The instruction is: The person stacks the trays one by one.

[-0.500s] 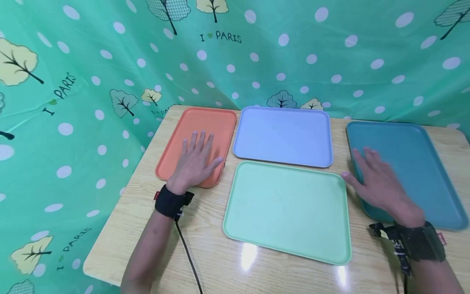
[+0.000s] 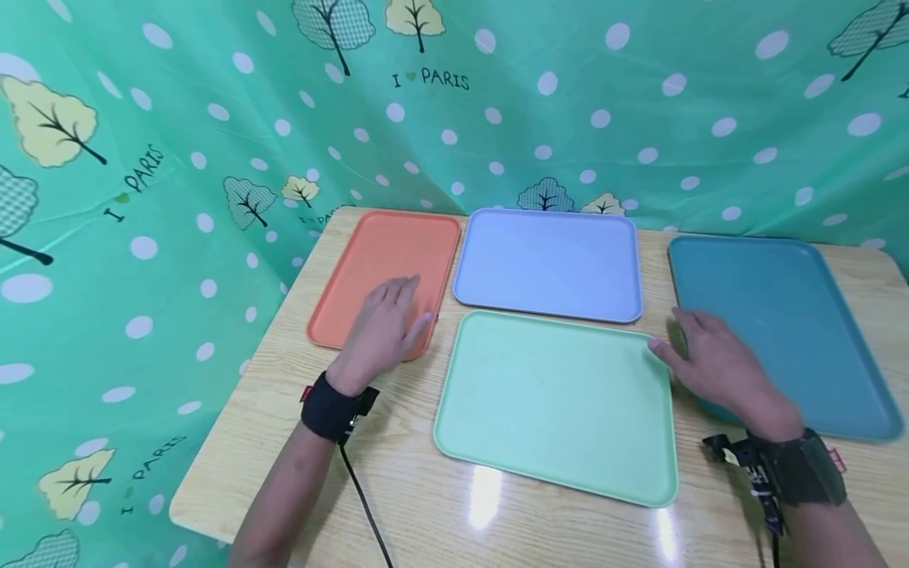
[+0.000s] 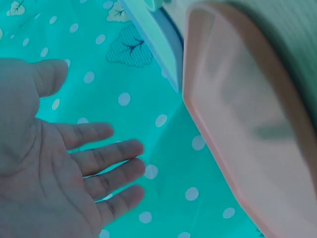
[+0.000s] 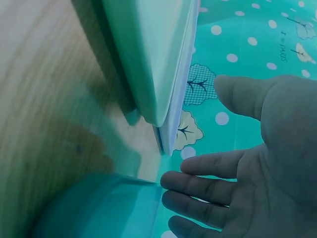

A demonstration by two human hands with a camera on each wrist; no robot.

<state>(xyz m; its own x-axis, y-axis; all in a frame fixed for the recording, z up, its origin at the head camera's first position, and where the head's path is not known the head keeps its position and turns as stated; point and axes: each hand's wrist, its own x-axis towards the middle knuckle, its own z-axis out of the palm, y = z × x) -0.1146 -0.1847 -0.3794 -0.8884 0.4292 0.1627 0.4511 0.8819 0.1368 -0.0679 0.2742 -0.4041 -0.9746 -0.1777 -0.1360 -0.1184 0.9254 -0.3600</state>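
Observation:
My left hand (image 2: 379,335) hovers over the near right part of the orange-red tray (image 2: 398,244), its fingers relaxed and holding nothing. In the left wrist view a gap shows between the palm and the tray (image 3: 237,99). My right hand (image 2: 720,367) hangs between the teal tray (image 2: 781,315) and the right edge of the mint green tray (image 2: 557,402), fingers loosely extended with nothing in them. In the right wrist view the fingers (image 4: 203,183) stand apart from the trays. A lavender-blue tray (image 2: 547,264) lies behind the mint one.
All trays rest on a light wooden table (image 2: 398,473). A green dotted cloth (image 2: 497,118) hangs along the back and left side. Both wrists wear black bands (image 2: 330,406), with a cable (image 2: 365,505) trailing from the left one.
My left hand's fingers have drawn closer together and bent slightly, pulling back over the orange-red tray. My right hand has moved a little left, toward the mint tray. The trays keep their places.

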